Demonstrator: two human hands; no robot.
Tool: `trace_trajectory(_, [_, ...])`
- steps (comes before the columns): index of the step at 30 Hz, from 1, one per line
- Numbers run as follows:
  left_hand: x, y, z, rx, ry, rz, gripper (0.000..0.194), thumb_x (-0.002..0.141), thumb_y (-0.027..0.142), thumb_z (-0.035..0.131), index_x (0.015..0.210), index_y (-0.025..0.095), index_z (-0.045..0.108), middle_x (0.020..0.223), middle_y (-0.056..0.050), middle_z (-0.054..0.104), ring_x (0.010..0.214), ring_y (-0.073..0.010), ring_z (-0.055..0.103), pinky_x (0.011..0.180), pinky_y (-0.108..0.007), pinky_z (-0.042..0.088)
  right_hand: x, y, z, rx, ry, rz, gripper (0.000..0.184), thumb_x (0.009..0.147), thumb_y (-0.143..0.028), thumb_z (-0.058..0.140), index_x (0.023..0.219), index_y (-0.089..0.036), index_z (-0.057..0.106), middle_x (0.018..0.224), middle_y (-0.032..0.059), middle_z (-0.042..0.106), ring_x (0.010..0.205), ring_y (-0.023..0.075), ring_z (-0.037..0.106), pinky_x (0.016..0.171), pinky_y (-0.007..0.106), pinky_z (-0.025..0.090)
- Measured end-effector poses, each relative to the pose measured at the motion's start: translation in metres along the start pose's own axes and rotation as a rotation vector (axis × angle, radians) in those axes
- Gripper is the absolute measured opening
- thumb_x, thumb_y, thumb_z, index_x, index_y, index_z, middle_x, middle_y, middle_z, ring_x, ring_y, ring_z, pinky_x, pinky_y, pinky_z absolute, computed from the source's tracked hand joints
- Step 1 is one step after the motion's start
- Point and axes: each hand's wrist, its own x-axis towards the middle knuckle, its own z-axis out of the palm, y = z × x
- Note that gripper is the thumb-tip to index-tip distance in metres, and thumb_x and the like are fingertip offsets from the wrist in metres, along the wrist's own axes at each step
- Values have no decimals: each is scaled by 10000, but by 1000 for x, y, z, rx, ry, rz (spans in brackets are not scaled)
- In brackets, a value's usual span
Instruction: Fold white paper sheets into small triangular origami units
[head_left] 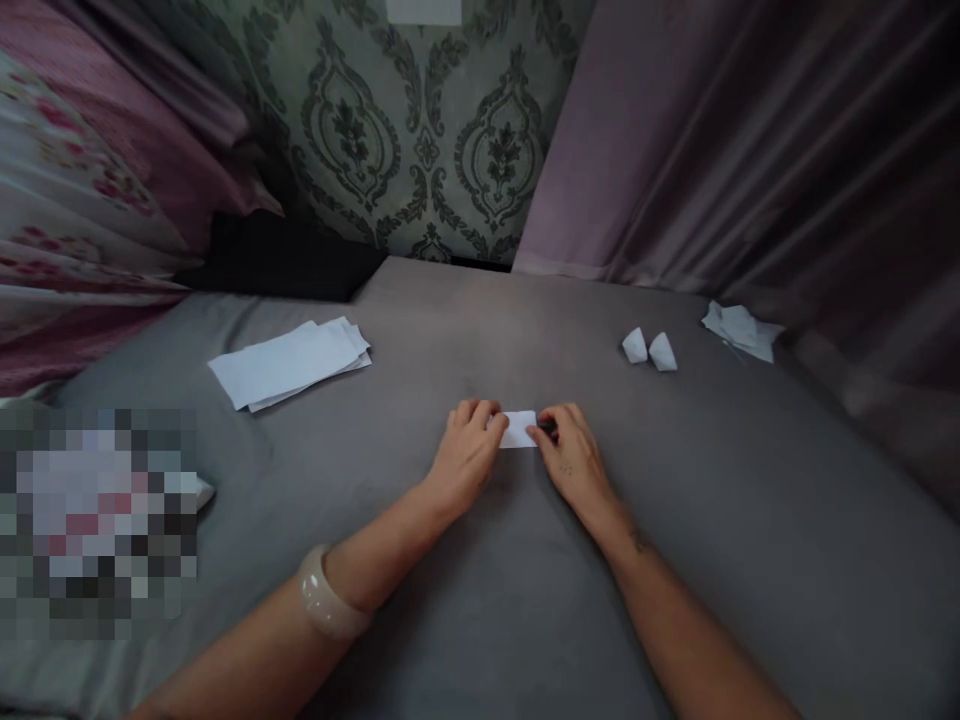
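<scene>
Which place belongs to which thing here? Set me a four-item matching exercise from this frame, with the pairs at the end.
Things
1. Glossy pale bangle
2. Small white paper
3. Stack of white paper strips
4. Two faceted white paper shapes

Places
A. Left of the hands, lying on the grey sheet
B. Around the left forearm
C. Right of the hands, standing next to each other
D. Between the left hand and the right hand

Pairs: 1-B, 2-D, 3-A, 4-C
</scene>
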Motion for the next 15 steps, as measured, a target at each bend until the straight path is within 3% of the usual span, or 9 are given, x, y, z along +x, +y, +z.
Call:
trace_trajectory(3, [3,3,-7,58,-121,171,165,906,126,429,982,168,569,1036,-96,596,942,-241,501,793,-376,433,-4,-14,2,-89,-93,-160,237,883,-91,379,891,-199,590,943,84,593,912,212,539,822,337,450])
trace_trajectory(5, [2,7,-10,105,-181,199,157,918,161,437,948,157,591,971,-91,617,903,-231,539,785,-360,456,-11,-25,2,-195,-157,-208,316,873,-46,335,884,-197,613,944,90,616,910,219,541,812,338,451])
trace_trajectory(8, [-8,17,-10,199,-247,152,165,904,140,466,955,139,623,976,-94,640,922,-227,583,779,-336,490,-26,-38,0,-308,-197,-237,359,866,-33,346,1050,-161,627,1058,116,632,978,227,555,871,345,446])
trace_trajectory(11, [-19,27,-8,276,-215,89,256,883,71,460,1092,93,607,1134,-134,623,1029,-224,585,837,-317,503,-40,-45,-4,-401,-217,-262,433,884,-74,378,1294,-120,511,1279,141,562,1127,243,528,951,374,424])
trace_trajectory(15, [-25,35,-17,272,-293,64,302,883,59,442,1143,68,595,1191,-140,609,1089,-223,571,900,-310,497,-45,-45,-9,-436,-242,-288,419,925,-166,395,1329,-147,502,1373,121,505,1212,242,485,989,374,413])
